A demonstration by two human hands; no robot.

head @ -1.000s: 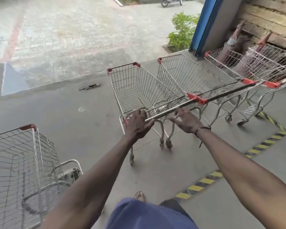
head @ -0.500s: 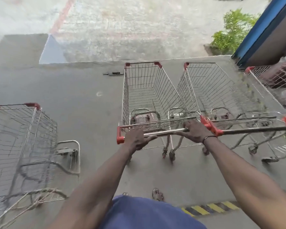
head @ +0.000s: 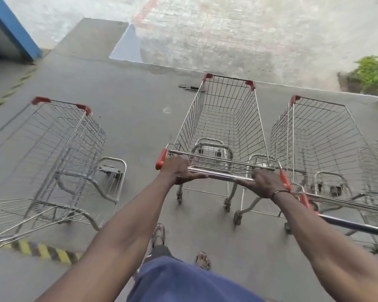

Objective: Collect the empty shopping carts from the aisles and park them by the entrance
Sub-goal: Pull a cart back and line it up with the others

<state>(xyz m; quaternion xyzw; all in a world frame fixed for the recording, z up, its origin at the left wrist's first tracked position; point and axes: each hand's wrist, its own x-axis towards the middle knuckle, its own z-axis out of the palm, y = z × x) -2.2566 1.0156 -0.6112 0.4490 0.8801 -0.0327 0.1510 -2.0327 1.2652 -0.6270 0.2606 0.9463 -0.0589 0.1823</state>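
Low in the middle of the frame, both hands are on the steel handle bar [head: 222, 175] of the centre cart [head: 224, 125]. The left hand [head: 179, 172] curls over the bar just inside its red left end cap; the right hand [head: 265, 184] wraps the bar near the right cap. Each sits about equally close to the basket, so neither leads.

The cart lies straight ahead of the arms, its long axis running up the frame from handle to red-cornered front rim, toward the concrete edge and the paving beyond.

Just right of it stands a parked cart [head: 327, 144], roughly parallel, their sides nearly touching. A third cart [head: 61, 147] stands well apart at left. I judge the coming push must stay straight to settle alongside the neighbour.
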